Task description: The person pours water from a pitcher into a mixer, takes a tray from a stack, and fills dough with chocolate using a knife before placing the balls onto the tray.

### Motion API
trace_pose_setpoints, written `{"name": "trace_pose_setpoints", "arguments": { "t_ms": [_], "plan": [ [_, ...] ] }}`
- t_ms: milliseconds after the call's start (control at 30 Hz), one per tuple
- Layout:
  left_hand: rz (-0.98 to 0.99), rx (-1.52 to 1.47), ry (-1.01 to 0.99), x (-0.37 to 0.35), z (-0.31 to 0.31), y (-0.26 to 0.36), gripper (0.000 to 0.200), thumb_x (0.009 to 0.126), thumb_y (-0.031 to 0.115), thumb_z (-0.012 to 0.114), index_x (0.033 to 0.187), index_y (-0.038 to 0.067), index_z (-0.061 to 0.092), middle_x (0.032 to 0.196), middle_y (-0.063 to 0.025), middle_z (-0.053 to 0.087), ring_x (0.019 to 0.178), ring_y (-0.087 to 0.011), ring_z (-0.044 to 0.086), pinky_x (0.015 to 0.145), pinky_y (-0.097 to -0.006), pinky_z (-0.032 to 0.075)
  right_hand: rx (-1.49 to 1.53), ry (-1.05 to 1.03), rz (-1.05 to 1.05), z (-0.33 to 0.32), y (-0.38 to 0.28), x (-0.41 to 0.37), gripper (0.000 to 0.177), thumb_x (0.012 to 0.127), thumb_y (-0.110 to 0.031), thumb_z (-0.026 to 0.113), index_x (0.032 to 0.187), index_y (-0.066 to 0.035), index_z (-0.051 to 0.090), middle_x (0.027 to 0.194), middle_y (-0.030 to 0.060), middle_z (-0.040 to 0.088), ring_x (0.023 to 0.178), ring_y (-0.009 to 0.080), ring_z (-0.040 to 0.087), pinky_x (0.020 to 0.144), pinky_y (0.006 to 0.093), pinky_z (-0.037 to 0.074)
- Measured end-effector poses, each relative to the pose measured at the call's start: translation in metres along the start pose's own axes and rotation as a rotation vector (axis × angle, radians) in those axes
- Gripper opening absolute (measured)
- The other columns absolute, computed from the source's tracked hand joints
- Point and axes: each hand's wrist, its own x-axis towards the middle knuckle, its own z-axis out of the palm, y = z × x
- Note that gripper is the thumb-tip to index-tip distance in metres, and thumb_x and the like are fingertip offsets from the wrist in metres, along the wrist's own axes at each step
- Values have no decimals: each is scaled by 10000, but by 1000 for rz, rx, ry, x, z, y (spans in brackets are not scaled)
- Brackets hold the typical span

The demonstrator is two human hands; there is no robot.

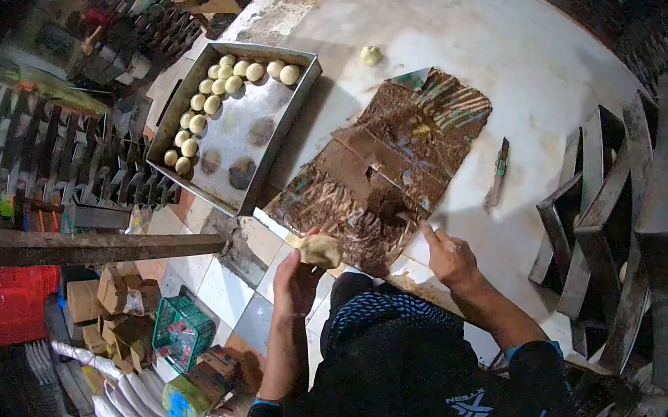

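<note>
My left hand (297, 281) holds a flattened round of pale dough (319, 250) near the table's front edge, its fingers closed around it from below. To its right, my right hand (452, 259) is closed, fingertips at the near right edge of a mass of brown paste (379, 172); what they grip, if anything, I cannot make out. The paste lies spread over a sheet with greenish stripes on the white table. Beyond it sits a single dough ball (370, 55). A narrow tool with a green part (500, 168) lies right of the paste.
Left of the paste stands a metal tray (252, 191) with several dough balls along two sides. Stacked metal trays (589, 213) rise at the right, some holding pale dough pieces. A wooden beam (90, 248), cardboard boxes (122, 296) and a green crate (184, 331) are at lower left.
</note>
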Motion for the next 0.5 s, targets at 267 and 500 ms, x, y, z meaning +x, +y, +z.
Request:
{"name": "trace_pose_setpoints", "arguments": {
  "t_ms": [267, 500],
  "plan": [
    [-224, 141, 233, 32, 24, -47, 421, 957, 325, 514, 1218, -4, 544, 1096, -110, 630, 967, -192, 617, 822, -317, 499, 885, 219, -159, -11, -6, 17, 198, 855, -96, 602, 1000, 19, 673, 750, 193, 650, 641, 254, 653, 589, 336, 496],
    [-304, -14, 295, 39, 31, -52, 401, 979, 338, 439, 1237, 47, 535, 1204, -106, 585, 1076, -225, 562, 914, -334, 455, 375, 293, -112, 8, -19, -3, 481, 718, 69, 540, 1184, -32, 608, 729, 109, 518, 687, 284, 545, 619, 385, 474]
  ]
}}
